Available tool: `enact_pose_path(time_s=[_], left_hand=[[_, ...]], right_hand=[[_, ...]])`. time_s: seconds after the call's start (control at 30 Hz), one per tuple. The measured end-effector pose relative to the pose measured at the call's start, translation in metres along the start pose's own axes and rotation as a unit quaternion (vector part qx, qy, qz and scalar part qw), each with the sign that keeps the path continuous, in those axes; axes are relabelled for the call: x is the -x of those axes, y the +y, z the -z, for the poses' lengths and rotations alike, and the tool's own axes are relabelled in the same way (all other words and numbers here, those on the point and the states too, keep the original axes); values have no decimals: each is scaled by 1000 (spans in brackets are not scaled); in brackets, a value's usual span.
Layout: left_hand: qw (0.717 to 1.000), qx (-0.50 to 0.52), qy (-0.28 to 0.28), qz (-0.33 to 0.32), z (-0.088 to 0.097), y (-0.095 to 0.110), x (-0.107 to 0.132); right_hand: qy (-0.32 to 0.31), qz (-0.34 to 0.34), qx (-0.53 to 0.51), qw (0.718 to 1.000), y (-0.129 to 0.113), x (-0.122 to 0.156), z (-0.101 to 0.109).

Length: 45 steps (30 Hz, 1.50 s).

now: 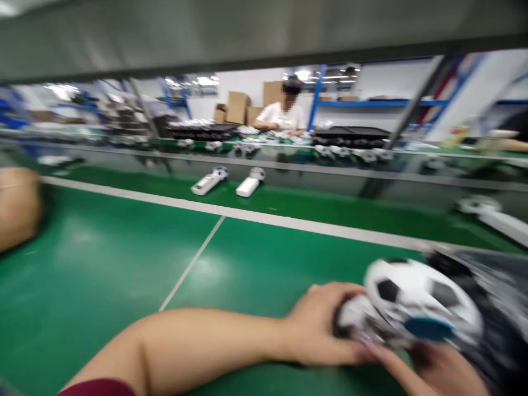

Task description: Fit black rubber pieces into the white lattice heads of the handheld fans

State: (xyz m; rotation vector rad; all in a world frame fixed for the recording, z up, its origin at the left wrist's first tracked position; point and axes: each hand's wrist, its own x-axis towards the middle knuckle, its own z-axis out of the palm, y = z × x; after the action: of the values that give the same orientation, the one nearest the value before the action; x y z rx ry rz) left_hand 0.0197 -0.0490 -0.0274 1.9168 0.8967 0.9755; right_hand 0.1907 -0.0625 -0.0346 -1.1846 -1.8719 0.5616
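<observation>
A white round device with black football patches (421, 300) and a blue oval underneath is at the lower right, blurred by motion. My left hand (325, 324) reaches in from the left and is closed around the smaller white and dark part at its left end. Below the football-patterned part, my right hand (447, 366) grips it from underneath, with some fingers hidden. The fingertips of both hands come close together at the joint between the two parts. Crumpled black plastic (495, 308) lies just beyond my right hand.
Two white long-handled pieces (247, 184) lie on the green belt beyond a white line (264, 214). Another white piece (503, 220) is at the right. Someone's bare arm (18, 206) shows at left. A co-worker (284, 113) sits opposite; a grey beam (247, 33) crosses above.
</observation>
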Motion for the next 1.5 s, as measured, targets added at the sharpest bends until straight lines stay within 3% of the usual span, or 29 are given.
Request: enact_pose_path(time_s=[0.1, 0.5, 0.63, 0.73, 0.83, 0.9, 1.0, 1.1, 1.2, 1.27, 1.33, 1.43, 1.5], left_hand=[[999, 27, -18, 22, -1, 2, 2], [991, 115, -40, 51, 3, 5, 1], [991, 122, -29, 42, 3, 2, 2], [994, 101, 12, 34, 1, -3, 3], [995, 58, 75, 40, 0, -6, 2], [994, 45, 85, 48, 0, -7, 1], [995, 43, 62, 60, 0, -8, 0], [996, 51, 42, 63, 0, -9, 0], [991, 102, 35, 77, -1, -10, 0], [975, 188, 39, 112, -1, -10, -4], [940, 292, 54, 168, 1, -9, -11], [873, 415, 70, 246, 9, -5, -27], [833, 474, 39, 282, 13, -1, -34]], right_hand=[[-9, -16, -1, 1000, -4, 12, 14], [-44, -42, -212, 975, -18, -3, 14], [-23, -46, -252, 966, -17, -5, 13], [10, -73, -261, 963, -18, -8, 13], [68, -141, -215, 964, -18, -10, 15], [93, -166, -167, 967, -18, -11, 16], [94, -123, -86, 984, -16, -11, 18], [29, -62, 16, 998, -14, -9, 17], [-75, -19, 116, 990, -13, -8, 15], [-126, 3, 160, 979, -11, -8, 14], [-155, 17, 167, 973, -9, -9, 14], [-161, 33, 128, 978, -10, -11, 15], [-144, 45, 92, 984, -14, -11, 17]])
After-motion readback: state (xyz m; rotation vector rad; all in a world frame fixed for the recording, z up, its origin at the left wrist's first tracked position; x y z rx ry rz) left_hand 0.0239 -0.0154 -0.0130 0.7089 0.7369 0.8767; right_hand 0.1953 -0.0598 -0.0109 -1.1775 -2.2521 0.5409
